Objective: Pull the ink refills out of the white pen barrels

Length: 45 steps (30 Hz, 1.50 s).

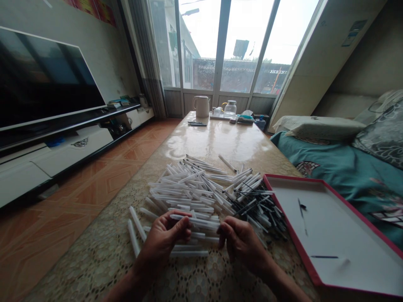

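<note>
Between the thumb and fingers of my left hand (166,233) is a white translucent pen barrel (203,222), lying almost level and pointing right. My right hand (241,240) is closed in a pinch at the barrel's right end; whatever sits between its fingertips is hidden. Just beyond both hands spreads a heap of white pen barrels (179,188), some with dark tips. Dark pen refills (264,212) lie in a tangle at the heap's right side. Two loose barrels (134,237) rest left of my left hand.
A shallow box with a red rim (293,235) stands at the right, holding a thin refill (304,222) and a dark stick (324,256). Far back on the table (217,142) are a beige jug (202,107), a glass pot (231,109) and a tissue pack (245,118). A bed (317,155) borders the right.
</note>
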Tool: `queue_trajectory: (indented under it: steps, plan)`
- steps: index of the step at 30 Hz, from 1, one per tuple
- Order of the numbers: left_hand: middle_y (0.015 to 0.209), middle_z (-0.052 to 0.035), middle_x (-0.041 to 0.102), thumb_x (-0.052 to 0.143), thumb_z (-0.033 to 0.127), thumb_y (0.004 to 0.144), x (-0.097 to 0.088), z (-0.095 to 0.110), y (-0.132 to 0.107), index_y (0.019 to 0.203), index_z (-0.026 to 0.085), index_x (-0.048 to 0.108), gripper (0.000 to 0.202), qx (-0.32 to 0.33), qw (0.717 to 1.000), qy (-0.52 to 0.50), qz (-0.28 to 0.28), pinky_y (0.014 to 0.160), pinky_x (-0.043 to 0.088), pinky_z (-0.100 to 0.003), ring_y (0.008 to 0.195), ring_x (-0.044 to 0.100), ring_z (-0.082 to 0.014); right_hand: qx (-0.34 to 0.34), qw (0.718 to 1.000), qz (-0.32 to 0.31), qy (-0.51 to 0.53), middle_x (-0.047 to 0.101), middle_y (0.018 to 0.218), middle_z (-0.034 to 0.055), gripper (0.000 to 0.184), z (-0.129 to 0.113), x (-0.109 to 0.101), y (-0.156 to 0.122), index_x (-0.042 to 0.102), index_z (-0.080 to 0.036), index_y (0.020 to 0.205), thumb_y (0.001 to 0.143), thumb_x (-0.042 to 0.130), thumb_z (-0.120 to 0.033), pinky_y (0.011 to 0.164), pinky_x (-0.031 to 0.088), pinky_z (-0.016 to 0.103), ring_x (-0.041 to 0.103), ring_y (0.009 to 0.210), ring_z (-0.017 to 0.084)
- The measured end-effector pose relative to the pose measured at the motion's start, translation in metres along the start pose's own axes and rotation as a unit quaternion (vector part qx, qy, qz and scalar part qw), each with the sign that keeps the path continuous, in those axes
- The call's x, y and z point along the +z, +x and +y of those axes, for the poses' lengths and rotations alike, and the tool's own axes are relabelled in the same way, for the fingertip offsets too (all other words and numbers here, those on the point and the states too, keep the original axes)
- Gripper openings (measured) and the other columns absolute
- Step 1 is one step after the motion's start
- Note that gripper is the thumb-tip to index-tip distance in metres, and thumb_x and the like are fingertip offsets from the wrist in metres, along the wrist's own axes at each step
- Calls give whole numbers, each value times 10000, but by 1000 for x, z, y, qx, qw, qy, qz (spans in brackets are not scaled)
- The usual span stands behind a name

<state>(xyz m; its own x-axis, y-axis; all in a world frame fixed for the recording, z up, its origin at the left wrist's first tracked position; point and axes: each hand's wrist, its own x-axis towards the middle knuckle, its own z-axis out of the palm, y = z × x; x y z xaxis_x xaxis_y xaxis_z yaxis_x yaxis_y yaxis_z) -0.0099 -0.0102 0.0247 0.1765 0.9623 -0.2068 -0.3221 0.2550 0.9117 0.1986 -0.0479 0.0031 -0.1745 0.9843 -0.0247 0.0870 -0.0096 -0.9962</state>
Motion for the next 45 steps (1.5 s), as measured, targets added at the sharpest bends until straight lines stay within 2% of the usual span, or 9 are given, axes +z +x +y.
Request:
queue_trajectory:
  steps: [7,14,19,23,26,31,34,39,45]
  plan:
    - [572,14,644,871,348,558,-5,1,5,771,142,710,337,-6,1000,-21,6,463,492,-176,493,583,-96,16,991,15,131,647,793,0,313,-8,-2,2,488,-186,891,797,680,-414,316,412,153,587,443,89]
    - [539,22,628,863,316,579,1,3,-1,746,144,708,286,-5,1000,-22,2,463,490,-173,486,573,-93,31,991,16,131,569,643,-44,305,-6,-3,4,541,-160,820,800,664,-438,295,270,120,398,344,15]
    - [595,2,670,873,285,552,-9,12,3,790,137,708,325,5,997,-49,52,491,503,-176,508,598,-99,-15,990,133,36,547,609,-43,309,-15,-33,5,574,-167,807,785,670,-460,369,326,159,432,413,52]
    - [636,3,697,876,251,533,-16,20,6,821,139,706,353,48,992,-55,107,512,505,-168,524,608,-95,-55,955,286,-47,594,631,-6,374,-17,-72,7,584,-170,876,743,688,-504,363,335,187,470,430,92]
    - [631,-4,699,844,256,592,-18,20,5,830,137,705,301,67,994,-12,84,517,494,-175,529,605,-103,-61,919,373,-110,625,696,33,398,-13,-92,7,575,-161,937,770,650,-515,350,365,203,483,412,100]
    - [601,-7,678,759,272,711,-14,18,-2,829,157,711,171,98,983,158,-5,549,489,-206,563,617,-136,-62,852,456,-251,565,1151,177,461,-4,-104,8,585,-153,1133,807,595,-480,390,477,258,568,446,102]
    - [776,-47,713,711,220,751,-10,19,-9,840,177,700,99,174,934,300,-89,668,516,-261,721,663,-186,-74,844,456,-273,531,1176,179,400,-2,-102,9,615,-149,1093,835,557,-449,426,511,284,566,446,94]
    - [775,-38,681,582,112,813,-4,15,-14,839,195,636,103,326,784,466,-247,703,469,-290,727,614,-172,-98,861,421,-269,523,1164,164,337,0,-91,11,610,-142,1027,850,547,-421,433,516,273,556,483,92]
    - [825,-31,687,492,33,841,1,-10,-9,854,200,589,194,453,673,529,-249,797,402,-327,788,575,-167,-130,863,390,-295,510,1154,146,256,3,-76,15,597,-142,1000,877,509,-349,497,535,288,567,567,115]
